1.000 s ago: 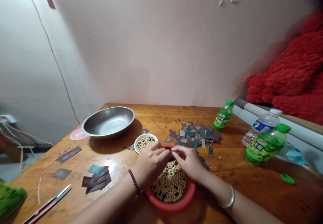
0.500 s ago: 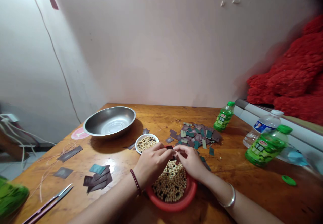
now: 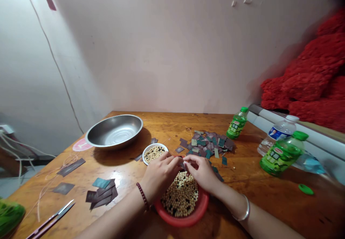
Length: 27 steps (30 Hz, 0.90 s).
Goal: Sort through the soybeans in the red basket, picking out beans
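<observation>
A small, mostly hidden dark strip point(image 3: 183, 165) is pinched between the left hand point(image 3: 159, 174) and right hand point(image 3: 203, 172) over a red bowl point(image 3: 199, 210).

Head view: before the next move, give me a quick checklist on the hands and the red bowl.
1. Left hand and right hand above the red plastic bowl: ok.
2. Small dark strip at the fingertips: cannot tell how firmly it is held.
3. Beige and black beans inside the red bowl: ok.
4. Small white bowl of beans beside the left hand: ok.
5. Long steel scissors lying on the wooden table, away from the hands: ok.
</observation>
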{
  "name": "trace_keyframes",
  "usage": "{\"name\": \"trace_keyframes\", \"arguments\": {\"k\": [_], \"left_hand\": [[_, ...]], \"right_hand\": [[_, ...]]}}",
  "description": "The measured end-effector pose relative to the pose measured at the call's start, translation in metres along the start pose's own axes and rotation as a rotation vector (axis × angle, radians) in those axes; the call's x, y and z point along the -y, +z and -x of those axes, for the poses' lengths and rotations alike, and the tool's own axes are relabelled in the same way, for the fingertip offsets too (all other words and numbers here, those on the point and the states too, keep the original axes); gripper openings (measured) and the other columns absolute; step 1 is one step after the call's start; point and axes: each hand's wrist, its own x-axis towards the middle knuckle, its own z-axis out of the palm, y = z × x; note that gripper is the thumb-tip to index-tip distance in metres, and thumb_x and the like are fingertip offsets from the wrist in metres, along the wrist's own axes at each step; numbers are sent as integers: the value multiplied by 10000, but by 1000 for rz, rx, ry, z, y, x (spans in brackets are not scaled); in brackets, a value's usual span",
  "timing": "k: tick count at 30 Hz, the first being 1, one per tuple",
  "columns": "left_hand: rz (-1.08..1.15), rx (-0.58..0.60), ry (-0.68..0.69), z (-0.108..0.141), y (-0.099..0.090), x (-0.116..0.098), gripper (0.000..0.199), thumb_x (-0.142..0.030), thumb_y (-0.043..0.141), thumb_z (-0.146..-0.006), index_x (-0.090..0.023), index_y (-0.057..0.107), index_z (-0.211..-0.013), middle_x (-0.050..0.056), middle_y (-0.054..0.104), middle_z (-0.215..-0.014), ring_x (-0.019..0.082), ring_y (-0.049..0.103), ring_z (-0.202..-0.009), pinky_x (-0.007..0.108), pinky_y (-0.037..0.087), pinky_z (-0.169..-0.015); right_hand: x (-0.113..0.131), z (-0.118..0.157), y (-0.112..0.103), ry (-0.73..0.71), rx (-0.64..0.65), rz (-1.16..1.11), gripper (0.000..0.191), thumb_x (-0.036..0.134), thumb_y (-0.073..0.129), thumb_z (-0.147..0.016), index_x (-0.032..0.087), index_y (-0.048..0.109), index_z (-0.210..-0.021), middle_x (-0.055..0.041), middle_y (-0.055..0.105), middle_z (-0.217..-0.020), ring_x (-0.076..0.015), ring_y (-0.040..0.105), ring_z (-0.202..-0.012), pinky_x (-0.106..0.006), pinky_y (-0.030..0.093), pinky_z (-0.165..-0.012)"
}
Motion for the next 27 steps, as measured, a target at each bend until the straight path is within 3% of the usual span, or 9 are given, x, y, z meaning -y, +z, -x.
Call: {"name": "trace_keyframes", "arguments": {"k": [27], "left_hand": [[36,-77,62,1,2,-1,109,-193,448,-864,-202,554,-884,9,592,-698,137,489,-699,248,403,-608]], "right_hand": [[1,0,0,17,-4,-37,192,272,515,-811,145,640,-881,-36,668,-718,-135,616,-588,-229,497,-548]]}}
